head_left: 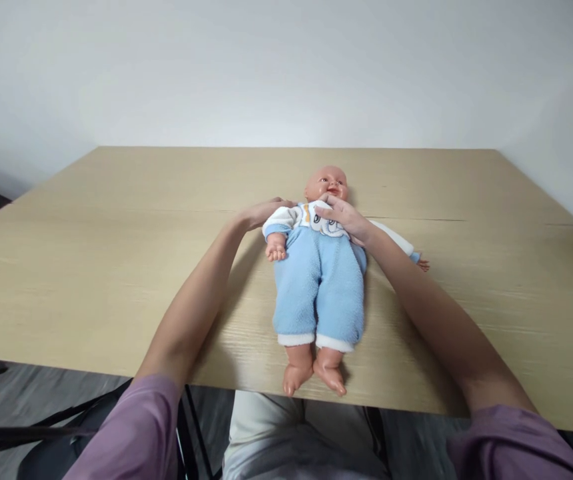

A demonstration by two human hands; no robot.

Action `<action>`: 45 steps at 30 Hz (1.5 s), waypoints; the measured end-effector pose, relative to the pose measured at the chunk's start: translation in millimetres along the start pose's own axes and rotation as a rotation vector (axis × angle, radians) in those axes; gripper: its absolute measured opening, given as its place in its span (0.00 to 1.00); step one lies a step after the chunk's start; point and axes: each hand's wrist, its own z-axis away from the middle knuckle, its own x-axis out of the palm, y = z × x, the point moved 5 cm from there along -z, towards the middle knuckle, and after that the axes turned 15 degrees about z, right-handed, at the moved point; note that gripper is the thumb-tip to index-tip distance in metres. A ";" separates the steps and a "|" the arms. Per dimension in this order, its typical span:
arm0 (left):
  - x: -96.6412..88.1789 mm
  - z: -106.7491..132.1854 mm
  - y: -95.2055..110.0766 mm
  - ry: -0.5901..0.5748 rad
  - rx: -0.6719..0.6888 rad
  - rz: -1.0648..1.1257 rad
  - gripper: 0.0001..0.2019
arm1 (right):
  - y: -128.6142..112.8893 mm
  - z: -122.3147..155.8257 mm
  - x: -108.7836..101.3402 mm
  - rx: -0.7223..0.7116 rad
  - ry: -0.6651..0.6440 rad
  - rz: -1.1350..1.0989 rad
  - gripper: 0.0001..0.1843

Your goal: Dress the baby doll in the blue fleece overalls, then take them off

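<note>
A baby doll (319,280) in a light blue fleece romper with white sleeves lies on its back on the wooden table (116,267), head away from me, bare feet at the near edge. My left hand (261,212) rests at the doll's shoulder, fingers laid along the white sleeve. My right hand (341,217) lies on the doll's chest just under its chin, fingers pressed on the fabric near the collar. The doll's other arm (401,250) stretches out to the right behind my right forearm.
The table runs back to a plain white wall (286,67). A dark chair frame (26,427) shows below the table's left near edge. My lap in light trousers (276,440) sits under the doll's feet.
</note>
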 end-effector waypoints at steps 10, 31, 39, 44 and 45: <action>-9.1 12.2 -12.8 -0.050 -0.150 -0.028 0.34 | -17.6 3.8 0.0 0.054 0.004 0.143 0.32; -13.5 25.3 -6.9 -0.187 -0.041 -0.205 0.48 | -24.3 28.9 -52.7 0.140 0.220 1.146 0.32; -21.8 22.4 -1.0 -0.165 0.015 -0.317 0.39 | -11.4 109.1 -87.1 -0.010 0.563 1.221 0.29; -8.4 40.7 42.2 -0.008 0.278 -0.248 0.27 | 26.3 176.9 -133.5 0.034 0.543 1.220 0.34; 1.6 46.1 53.0 0.016 0.358 -0.233 0.26 | 32.4 184.7 -139.6 0.065 0.517 1.184 0.36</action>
